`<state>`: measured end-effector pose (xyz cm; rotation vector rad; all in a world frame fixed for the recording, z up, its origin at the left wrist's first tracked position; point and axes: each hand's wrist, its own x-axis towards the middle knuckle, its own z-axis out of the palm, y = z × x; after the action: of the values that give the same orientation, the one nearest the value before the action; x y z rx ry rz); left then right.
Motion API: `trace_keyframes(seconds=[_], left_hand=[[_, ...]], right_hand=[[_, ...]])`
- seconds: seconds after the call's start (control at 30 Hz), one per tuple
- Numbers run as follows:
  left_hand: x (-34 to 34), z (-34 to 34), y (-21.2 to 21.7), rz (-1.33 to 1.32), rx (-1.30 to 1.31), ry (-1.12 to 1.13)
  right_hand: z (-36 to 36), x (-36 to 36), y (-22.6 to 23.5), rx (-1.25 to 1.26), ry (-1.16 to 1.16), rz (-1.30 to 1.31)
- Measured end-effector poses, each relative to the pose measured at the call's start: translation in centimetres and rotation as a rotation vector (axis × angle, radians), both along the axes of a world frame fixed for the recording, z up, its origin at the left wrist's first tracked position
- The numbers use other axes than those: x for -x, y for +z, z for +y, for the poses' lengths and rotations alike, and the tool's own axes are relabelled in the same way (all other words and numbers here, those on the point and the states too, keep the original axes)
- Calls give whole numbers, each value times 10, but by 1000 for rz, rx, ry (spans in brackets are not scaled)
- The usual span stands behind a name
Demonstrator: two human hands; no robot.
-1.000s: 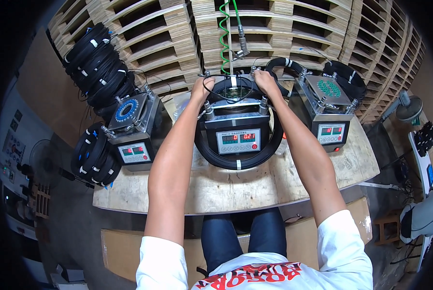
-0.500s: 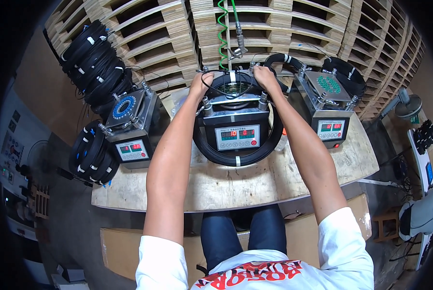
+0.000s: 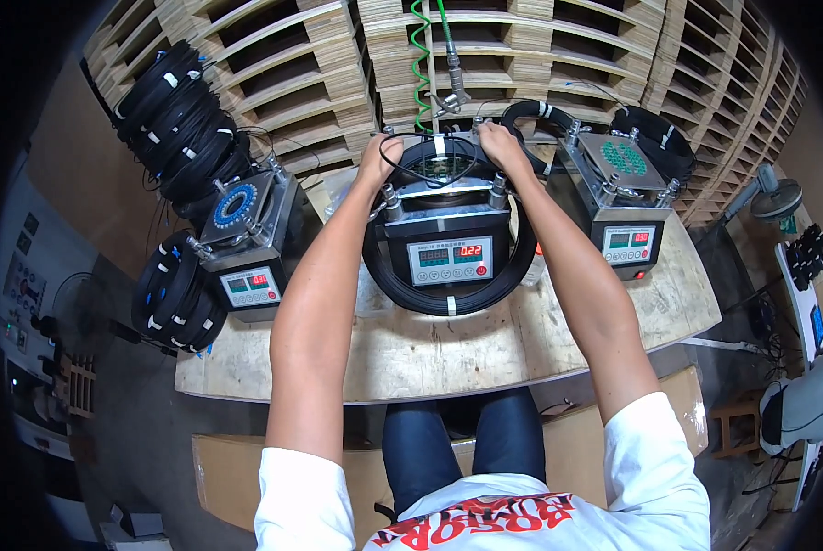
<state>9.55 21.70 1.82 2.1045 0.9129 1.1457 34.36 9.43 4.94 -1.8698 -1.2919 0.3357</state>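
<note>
In front of me stands a dark box-shaped machine [image 3: 449,262] with a front control panel, a metal top plate and metal corner posts. A big coil of black cable [image 3: 452,303] hangs around it, tied with white bands. My left hand [image 3: 379,160] is closed at the far left corner post; thin black cable loops pass beside it. My right hand [image 3: 503,148] is closed at the far right corner post [image 3: 479,128]. Fingertips of both hands are partly hidden. Between them, small green parts [image 3: 441,169] sit on the machine's top, under the loops.
Similar machines stand on the left [image 3: 246,225], with a blue ring of parts, and on the right [image 3: 625,156], with green parts. Black cable coils [image 3: 177,129] are piled at the left. Wooden pallets [image 3: 540,46] rise behind the worktable [image 3: 411,367]; a green air hose [image 3: 421,64] hangs above.
The red digits on the middle machine's panel have changed, and its left readout has gone dark. My hands stay at the far corner posts, with only a slight shift.
</note>
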Motion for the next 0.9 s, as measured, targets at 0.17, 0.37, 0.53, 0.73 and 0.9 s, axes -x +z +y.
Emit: trace_keyframes(seconds=[0.17, 0.37, 0.53, 0.73, 0.9], left_hand=[[-12, -10, -8, 2, -48, -73], [-12, 9, -10, 55, 15, 65], [-3, 0, -11, 26, 19, -106], [-6, -4, -13, -162, 106, -123], [-14, 11, -22, -83, 220, 3]], right_hand=[[-9, -3, 1, 137, -81, 12], [9, -11, -8, -32, 91, -27], [11, -15, -18, -97, 99, -10], [3, -8, -7, -50, 52, -21], [-5, -1, -2, 40, 0, 7]])
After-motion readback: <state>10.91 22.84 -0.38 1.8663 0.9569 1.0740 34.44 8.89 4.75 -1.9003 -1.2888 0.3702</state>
